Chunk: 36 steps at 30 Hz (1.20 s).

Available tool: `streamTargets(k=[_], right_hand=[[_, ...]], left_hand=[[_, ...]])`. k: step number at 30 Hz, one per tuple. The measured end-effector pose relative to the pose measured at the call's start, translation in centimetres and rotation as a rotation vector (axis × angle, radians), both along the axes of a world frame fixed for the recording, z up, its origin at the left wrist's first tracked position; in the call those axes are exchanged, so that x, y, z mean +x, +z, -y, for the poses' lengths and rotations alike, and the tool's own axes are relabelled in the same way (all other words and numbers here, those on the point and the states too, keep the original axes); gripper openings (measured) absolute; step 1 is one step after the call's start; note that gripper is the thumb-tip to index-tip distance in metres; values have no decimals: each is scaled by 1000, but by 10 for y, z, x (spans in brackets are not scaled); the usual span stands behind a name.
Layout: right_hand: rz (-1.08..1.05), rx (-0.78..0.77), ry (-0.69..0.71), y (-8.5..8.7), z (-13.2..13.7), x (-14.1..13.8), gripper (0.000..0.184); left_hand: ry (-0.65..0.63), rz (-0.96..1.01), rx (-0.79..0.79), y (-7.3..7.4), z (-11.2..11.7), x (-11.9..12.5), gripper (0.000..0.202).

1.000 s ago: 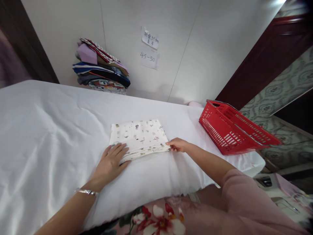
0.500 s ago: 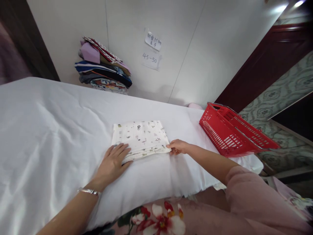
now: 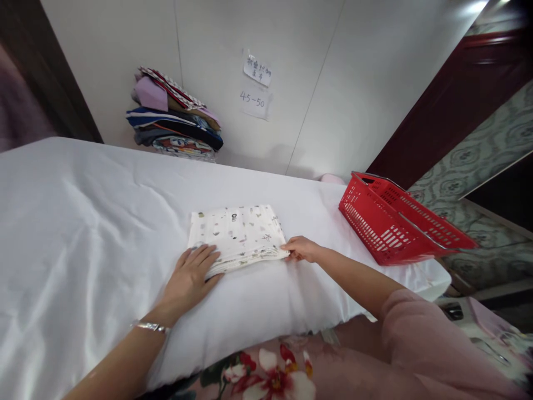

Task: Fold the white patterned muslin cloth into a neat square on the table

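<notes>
The left hand lies flat and open, fingers spread, on the folded cloth at its 7 o'clock corner. The right hand is curled against the 4 o'clock corner; I cannot tell whether it pinches the edge. The cloth rests mid-table on the white sheet. A red basket sits at 3 o'clock, well apart. A pile of clothes is at 11 o'clock by the wall.

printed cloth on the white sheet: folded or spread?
Folded. The printed cloth is a compact rectangle with stacked layer edges along its near side; left hand lies flat on one near corner, right hand at the other.
</notes>
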State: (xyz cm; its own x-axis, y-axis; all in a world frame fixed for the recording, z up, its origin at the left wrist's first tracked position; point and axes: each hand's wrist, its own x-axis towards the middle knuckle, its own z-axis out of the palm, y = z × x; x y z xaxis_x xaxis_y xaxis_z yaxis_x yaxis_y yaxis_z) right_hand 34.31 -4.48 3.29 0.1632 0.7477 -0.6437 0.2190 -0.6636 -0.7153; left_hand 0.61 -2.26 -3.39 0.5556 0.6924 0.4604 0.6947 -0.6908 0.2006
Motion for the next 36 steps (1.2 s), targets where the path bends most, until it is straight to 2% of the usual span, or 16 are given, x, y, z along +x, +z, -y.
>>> streamTargets(k=[6, 13, 20, 36], right_hand=[[-33, 28, -12, 3, 0, 0, 29], [60, 75, 41, 6, 4, -5, 26], [-16, 0, 40, 11, 2, -4, 23], [-170, 11, 34, 4, 7, -4, 26]], left_hand=[[1, -17, 30, -1, 0, -1, 46], [1, -30, 59, -1, 1, -1, 46], [14, -71, 79, -1, 1, -1, 46], [15, -57, 107, -4, -1, -1, 46]])
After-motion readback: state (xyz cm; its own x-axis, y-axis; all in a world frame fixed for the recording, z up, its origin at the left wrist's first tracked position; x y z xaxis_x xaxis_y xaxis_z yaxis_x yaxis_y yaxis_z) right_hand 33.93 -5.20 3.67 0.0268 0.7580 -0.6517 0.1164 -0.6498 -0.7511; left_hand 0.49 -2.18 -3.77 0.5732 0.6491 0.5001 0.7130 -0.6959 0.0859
